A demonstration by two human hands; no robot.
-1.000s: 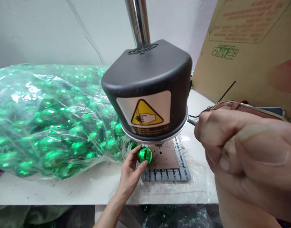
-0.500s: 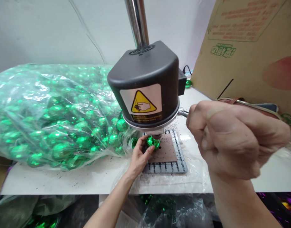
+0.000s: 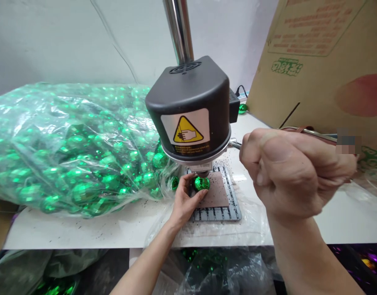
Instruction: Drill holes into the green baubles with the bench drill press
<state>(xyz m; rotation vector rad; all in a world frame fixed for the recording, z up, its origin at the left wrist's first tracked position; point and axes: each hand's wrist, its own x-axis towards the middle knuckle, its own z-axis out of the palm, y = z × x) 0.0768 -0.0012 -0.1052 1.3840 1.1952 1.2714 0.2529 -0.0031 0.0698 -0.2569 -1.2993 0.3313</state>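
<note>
- The left hand (image 3: 185,200) is holding a shiny green ball (image 3: 202,184). The thumb and fingers wrap around its sides.
- The ball sits right under the tip of a small black drill (image 3: 188,106). It is low down, over a brown pad (image 3: 218,194).
- The brown pad lies on a grey plate (image 3: 215,214) with slots in it.
- The right hand (image 3: 286,172) is a tight fist, up and to the right of the ball.
- The fist is closed around a metal lever (image 3: 236,144) that sticks out from the side of the drill.
- The drill hangs on a steel post (image 3: 178,28). A yellow warning sticker (image 3: 186,133) is on its front.
- A big plastic bag (image 3: 74,151) full of green balls lies on the left, just beside the left hand.
- The bag and the plate both sit on a white table (image 3: 83,233). Black specks (image 3: 225,157) are scattered on it.
- One small green ball (image 3: 243,108) lies behind the drill.
- A cardboard sheet (image 3: 317,61) stands up at the back on the right.
- Another plastic bag (image 3: 219,270) with green balls in it is below the table's edge.
</note>
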